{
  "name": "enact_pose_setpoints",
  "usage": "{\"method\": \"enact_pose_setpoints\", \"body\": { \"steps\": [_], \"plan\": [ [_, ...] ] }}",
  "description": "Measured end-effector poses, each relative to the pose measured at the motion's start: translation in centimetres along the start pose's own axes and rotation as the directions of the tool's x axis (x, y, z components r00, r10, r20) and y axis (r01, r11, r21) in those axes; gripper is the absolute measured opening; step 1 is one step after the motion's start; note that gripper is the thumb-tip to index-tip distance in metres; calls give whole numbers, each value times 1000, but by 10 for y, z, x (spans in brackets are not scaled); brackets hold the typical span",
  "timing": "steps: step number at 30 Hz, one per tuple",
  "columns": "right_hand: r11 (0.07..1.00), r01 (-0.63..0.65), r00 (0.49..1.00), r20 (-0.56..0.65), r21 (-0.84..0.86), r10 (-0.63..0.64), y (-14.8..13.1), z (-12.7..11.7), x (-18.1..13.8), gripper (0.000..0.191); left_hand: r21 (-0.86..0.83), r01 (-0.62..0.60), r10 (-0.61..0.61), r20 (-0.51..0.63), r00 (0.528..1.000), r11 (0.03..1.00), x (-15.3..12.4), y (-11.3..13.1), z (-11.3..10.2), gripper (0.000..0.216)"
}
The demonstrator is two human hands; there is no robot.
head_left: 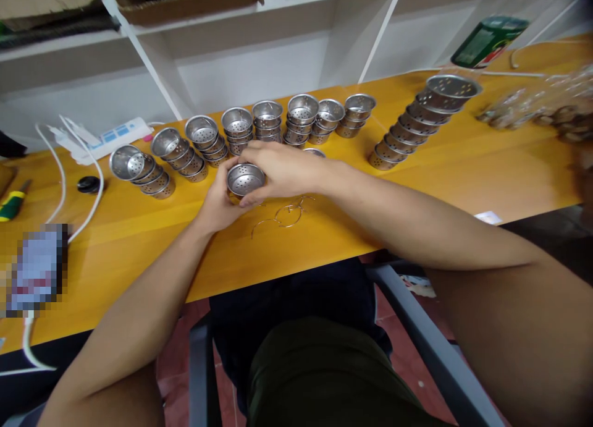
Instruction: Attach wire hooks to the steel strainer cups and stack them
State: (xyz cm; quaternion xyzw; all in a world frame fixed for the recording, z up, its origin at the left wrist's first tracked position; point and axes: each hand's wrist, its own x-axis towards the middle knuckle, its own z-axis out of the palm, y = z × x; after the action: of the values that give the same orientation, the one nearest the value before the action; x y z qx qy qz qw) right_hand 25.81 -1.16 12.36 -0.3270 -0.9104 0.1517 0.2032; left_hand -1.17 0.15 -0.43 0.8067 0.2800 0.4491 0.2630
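Nine cup stacks [267, 123], one held cup [245, 180] and one half-hidden rim [315, 151] are counted; two hands [285, 167]; one power strip [111, 138].

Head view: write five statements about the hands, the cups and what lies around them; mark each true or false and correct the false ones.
1. The left hand and right hand are around one perforated metal cup. True.
2. That cup's opening faces down. False: it faces up.
3. Thin bent wires lie on the table. True.
4. The tallest cup stack stands left of both hands. False: that stack stands to their right.
5. A white power strip lies behind the black round object. True.
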Motion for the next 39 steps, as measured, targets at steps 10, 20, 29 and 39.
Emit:
{"method": "enact_pose_setpoints", "body": {
  "steps": [10, 20, 29, 39],
  "plan": [
    [988, -22, 859, 503, -155, 98, -6, -17, -79, 17, 165, 6, 11, -106, 994, 986, 3, -8, -7, 104],
    [936, 139, 871, 490, -323, 40, -10, 25, -80, 25, 120, 51, -37, -111, 993, 992, 2, 2, -3, 107],
    [972, 97, 876, 483, -213, 19, -2, -6, -74, 7, 87, 75, -62, -145, 987, 993, 3, 7, -4, 102],
    [840, -11, 929, -305, 543, 209, 7, -28, -31, 30, 21, 56, -53, -118, 992, 998, 3, 4, 1, 96]
  ]
}}
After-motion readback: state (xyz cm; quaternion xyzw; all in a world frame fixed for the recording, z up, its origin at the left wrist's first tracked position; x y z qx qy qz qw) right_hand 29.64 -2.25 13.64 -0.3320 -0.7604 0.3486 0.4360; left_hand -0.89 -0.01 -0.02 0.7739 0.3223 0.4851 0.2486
